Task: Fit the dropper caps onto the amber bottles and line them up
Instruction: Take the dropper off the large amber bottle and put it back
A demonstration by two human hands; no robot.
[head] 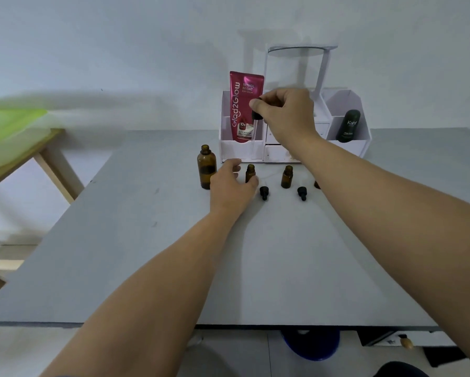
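A grey desk (146,254) is set against a pale wall (119,50), a wooden stand (51,164) blurred beyond its left edge. A white organiser (361,142) at the far edge holds a pink tube (242,104). Three open amber bottles (206,165) (250,172) (286,176) are lined before it; a fourth is nearly hidden behind the right arm. The left hand (232,189) is curled around the second bottle. The right hand (288,115) pinches a dropper cap (256,117) above. Two caps (264,192) (302,193) lie nearer.
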